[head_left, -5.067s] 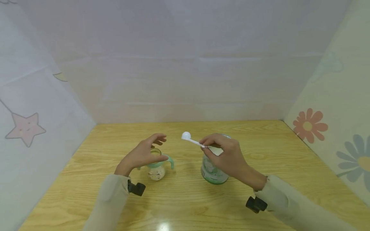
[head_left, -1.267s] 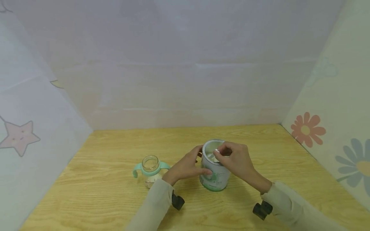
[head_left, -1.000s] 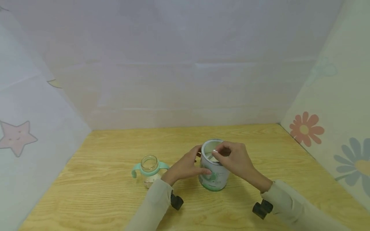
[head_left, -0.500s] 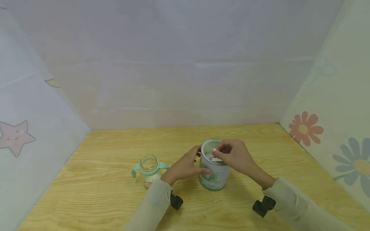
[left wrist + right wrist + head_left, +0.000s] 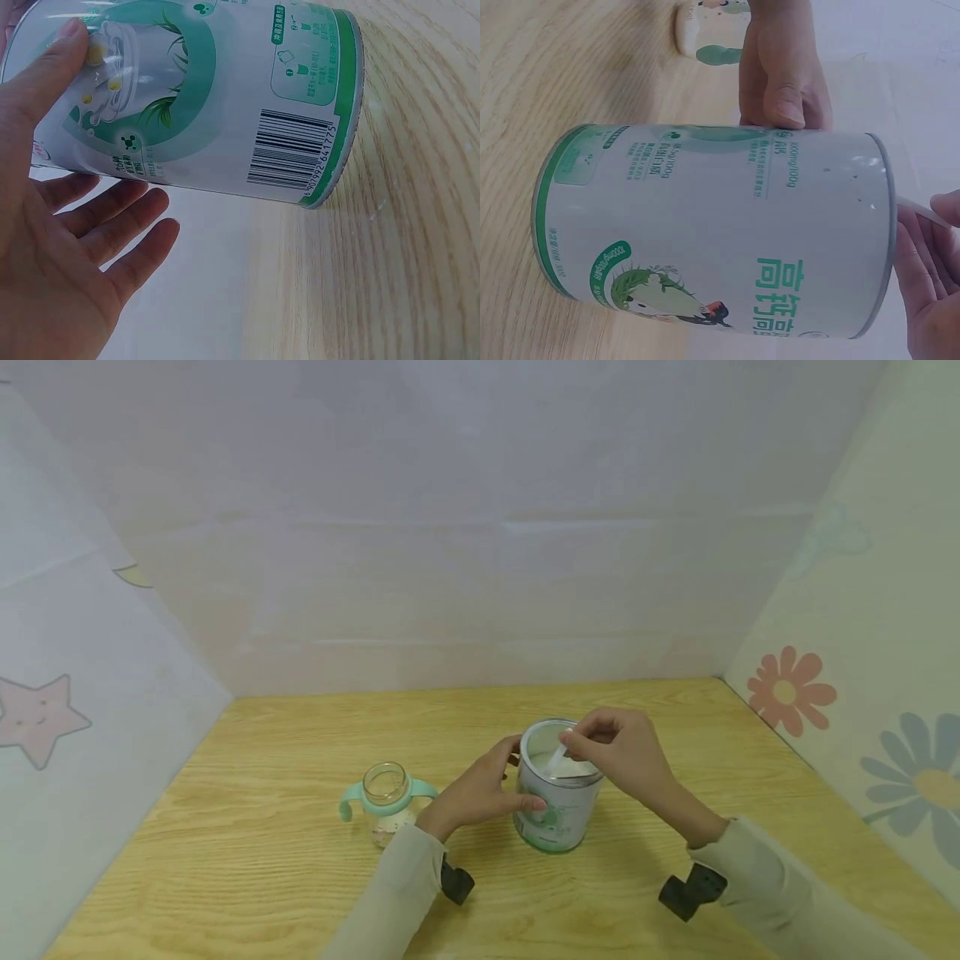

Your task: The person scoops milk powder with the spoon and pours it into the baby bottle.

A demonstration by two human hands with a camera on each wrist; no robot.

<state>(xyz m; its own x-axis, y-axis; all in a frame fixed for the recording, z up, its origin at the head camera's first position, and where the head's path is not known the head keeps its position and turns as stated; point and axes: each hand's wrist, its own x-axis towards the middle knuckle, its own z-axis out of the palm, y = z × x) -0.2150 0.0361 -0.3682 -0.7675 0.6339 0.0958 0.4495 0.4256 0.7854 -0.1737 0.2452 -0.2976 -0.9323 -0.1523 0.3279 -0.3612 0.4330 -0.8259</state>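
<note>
A white and green milk powder can stands upright on the table, its top uncovered and pale powder visible inside. My left hand holds its left side, thumb on the front and fingers reaching behind; in the left wrist view the thumb lies on the label. Above the can's right rim, my right hand pinches the handle of a white scoop. The handle slants down into the can, and the scoop's bowl is hidden. In the right wrist view the can covers much of the scene.
Left of the can stands an uncapped baby bottle with mint-green handles, partly behind the left forearm. Pale contents show in its lower part. Printed cloth walls border the wooden table at the back and sides.
Some seconds ago my right hand held the scoop up between bottle and can, with my left hand by the bottle. Since then my left hand moved to the can. Lately the scoop handle rose slightly.
</note>
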